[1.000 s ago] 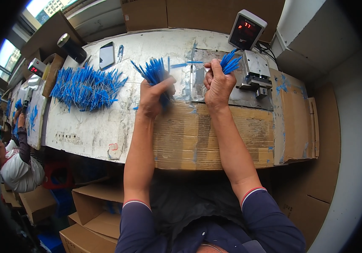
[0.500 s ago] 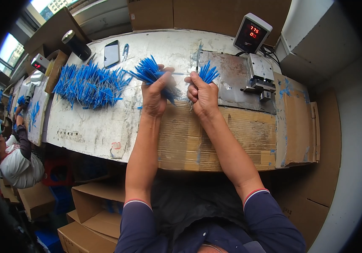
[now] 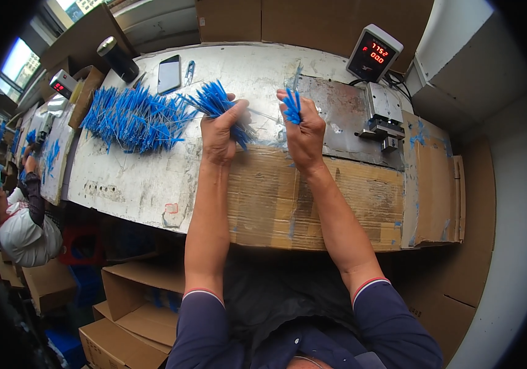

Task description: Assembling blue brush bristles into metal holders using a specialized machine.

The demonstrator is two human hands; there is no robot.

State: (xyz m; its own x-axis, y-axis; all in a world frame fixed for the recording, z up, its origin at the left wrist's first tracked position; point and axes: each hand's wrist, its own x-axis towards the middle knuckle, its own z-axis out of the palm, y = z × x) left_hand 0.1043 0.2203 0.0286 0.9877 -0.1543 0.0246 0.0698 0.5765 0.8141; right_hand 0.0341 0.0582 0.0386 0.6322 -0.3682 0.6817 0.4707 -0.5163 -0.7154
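Observation:
My left hand (image 3: 219,138) is closed round a thick bundle of thin wires with blue ends (image 3: 213,101), its thumb lying across them. The blue tips fan out up and to the left, and some stick out below the fingers. A little to the right is my right hand (image 3: 307,138), turned with its back partly up and holding a smaller bunch of blue-ended wires (image 3: 291,107) against its fingers. Its fingertips are partly hidden. Thin pale wires stretch from the left bundle into the gap between the hands. A heap of blue-ended wires (image 3: 134,120) lies to the left.
A metal clamp-like device (image 3: 386,114) stands on a steel plate (image 3: 343,104) at the right, with a digital display (image 3: 374,54) behind. A phone (image 3: 169,74), nippers (image 3: 189,72) and a dark flask (image 3: 117,59) lie beyond the heap. Cardboard (image 3: 263,203) covers the front edge. A co-worker (image 3: 23,227) sits far left.
My right hand has drawn away from the left one and rotated, so its blue-ended wires now point to its left side. The left hand keeps its bundle. The display's red digits have changed.

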